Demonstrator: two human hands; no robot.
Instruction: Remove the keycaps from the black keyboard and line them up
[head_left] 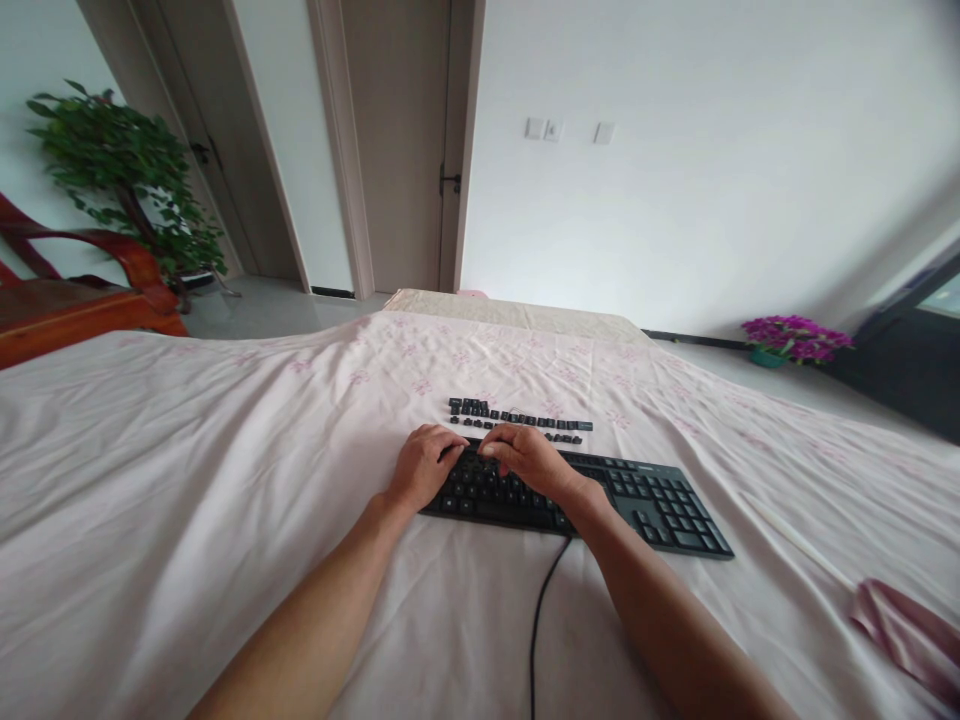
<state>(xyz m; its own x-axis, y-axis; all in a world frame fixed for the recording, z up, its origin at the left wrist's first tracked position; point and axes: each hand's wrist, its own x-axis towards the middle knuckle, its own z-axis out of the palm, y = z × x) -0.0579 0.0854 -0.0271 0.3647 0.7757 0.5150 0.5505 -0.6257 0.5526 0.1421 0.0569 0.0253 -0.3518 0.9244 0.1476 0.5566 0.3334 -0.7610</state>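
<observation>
A black keyboard (pixel 660 505) lies at a slant on the pink cloth, its number pad to the right. At its back left corner, my left hand (pixel 427 465) has bent fingers and its thumb close together, apparently gripping the back edge. Over the top rows of keys, my right hand (pixel 529 460) is closed with thumb and forefinger in a pinch. Anything between those fingertips is too small to make out. Just behind the keyboard, loose black keycaps (pixel 531 421) lie in rows, partly hidden by my right hand.
The keyboard's black cable (pixel 535 625) runs toward me across the wrinkled cloth (pixel 300 440). At the right lie a thin pale stick (pixel 802 545) and a folded pink cloth (pixel 911 635). A wooden armchair (pixel 90 290) stands left, near a leafy plant (pixel 120 165).
</observation>
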